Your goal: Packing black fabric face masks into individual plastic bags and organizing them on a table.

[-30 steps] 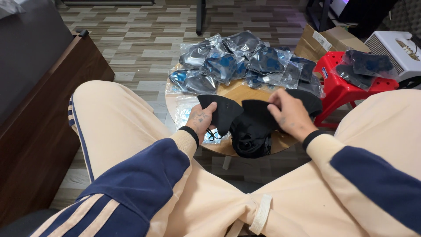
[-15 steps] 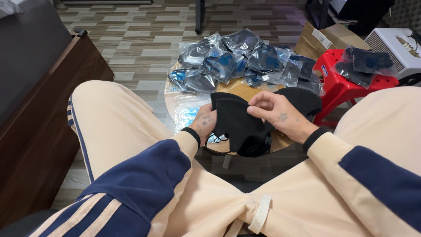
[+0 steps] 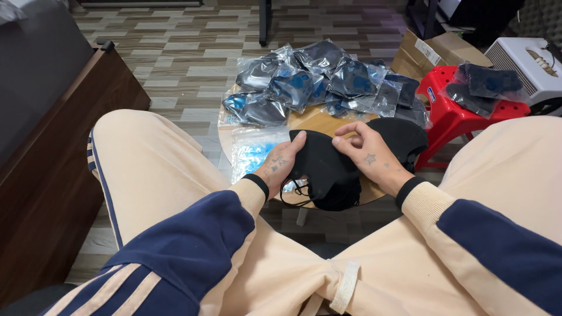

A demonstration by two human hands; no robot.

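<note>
A black fabric mask point(image 3: 328, 169) lies at the near edge of the small round wooden table point(image 3: 316, 120), between the person's two hands. The left hand point(image 3: 281, 164) grips its left edge: the thumb lies over the top of the cloth and the other fingers are tucked beneath it, clamped on the fabric. The right hand point(image 3: 369, 155) rests on the mask's upper right part, its fingers point(image 3: 345, 130) bent together and pinching the top edge. Thin black ear loops hang from the mask just below the left hand. A second dark fabric piece point(image 3: 404, 134) lies just right of the right hand, partly under it.

Half a second ago the right hand sat more to the left, over the middle of the mask, with the cloth bunched up; now it has moved right and the mask lies flatter and more spread. The left hand has stayed at the left edge.

On the far part of the table is a heap of clear-bagged dark masks point(image 3: 316, 82), with a flat blue-tinted bag point(image 3: 252, 152) left of the left hand. A red plastic stool point(image 3: 451, 114) at the right carries more bagged masks point(image 3: 483, 85).
</note>
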